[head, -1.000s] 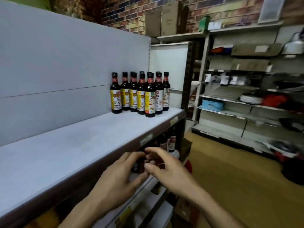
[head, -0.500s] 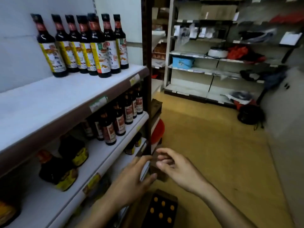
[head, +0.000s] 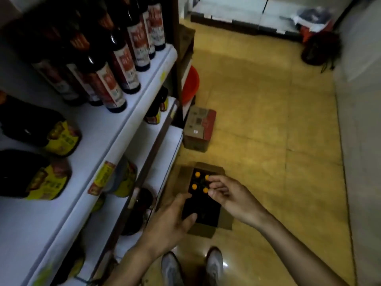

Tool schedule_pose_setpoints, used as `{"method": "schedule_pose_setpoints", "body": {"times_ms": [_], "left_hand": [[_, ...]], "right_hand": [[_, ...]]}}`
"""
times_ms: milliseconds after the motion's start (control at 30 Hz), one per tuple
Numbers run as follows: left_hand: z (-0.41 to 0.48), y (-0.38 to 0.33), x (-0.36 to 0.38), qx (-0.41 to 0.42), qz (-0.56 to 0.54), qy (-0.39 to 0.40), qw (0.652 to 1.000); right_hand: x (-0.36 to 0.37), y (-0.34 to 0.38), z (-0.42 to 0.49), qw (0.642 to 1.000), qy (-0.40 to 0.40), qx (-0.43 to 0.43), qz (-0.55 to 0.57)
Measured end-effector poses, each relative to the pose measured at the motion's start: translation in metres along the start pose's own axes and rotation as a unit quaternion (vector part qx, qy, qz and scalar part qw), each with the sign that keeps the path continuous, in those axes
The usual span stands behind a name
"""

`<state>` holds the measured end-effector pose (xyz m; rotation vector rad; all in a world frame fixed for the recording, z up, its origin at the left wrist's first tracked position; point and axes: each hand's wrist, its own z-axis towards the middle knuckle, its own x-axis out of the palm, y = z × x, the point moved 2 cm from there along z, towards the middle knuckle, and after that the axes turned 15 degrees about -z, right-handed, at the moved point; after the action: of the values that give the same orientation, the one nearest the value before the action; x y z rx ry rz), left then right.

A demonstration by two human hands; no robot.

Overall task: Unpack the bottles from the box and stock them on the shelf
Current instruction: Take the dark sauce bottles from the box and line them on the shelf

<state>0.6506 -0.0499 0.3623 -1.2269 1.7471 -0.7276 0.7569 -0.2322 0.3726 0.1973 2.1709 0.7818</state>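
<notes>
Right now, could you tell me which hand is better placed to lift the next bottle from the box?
Likely the right hand: its fingertips are by the orange caps; the left hand is over the capless end of the box.

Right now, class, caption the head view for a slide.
Left hand and right hand hover over an open brown cardboard box of orange-capped bottles beside white shelves.

The single head-worn camera is looking steeply down from close above, facing the open box (head: 203, 231) on the floor (head: 268, 141), with the shelf (head: 115, 129) edges filling its left side.
</notes>
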Motion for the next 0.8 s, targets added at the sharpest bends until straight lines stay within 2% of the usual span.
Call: {"method": "schedule_pose_setpoints", "body": {"times_ms": [100, 367, 600, 800], "left_hand": [[0.024, 0.041, 0.013, -0.023, -0.004, 0.029, 0.999], [0.099, 0.145, 0.052, -0.049, -0.01, 0.038, 0.998], [0.182, 0.257, 0.122, -0.066, -0.016, 0.063, 0.996], [0.254, 0.325, 0.156, -0.045, 0.0, 0.038, 0.998]], "right_hand": [[0.033, -0.026, 0.015, 0.999, 0.003, 0.038, 0.017], [0.129, -0.1, 0.07, 0.994, 0.019, 0.097, 0.048], [0.214, -0.197, 0.15, 0.994, 0.019, 0.1, 0.049], [0.27, -0.278, 0.219, 0.996, 0.02, 0.086, -0.014]]}}
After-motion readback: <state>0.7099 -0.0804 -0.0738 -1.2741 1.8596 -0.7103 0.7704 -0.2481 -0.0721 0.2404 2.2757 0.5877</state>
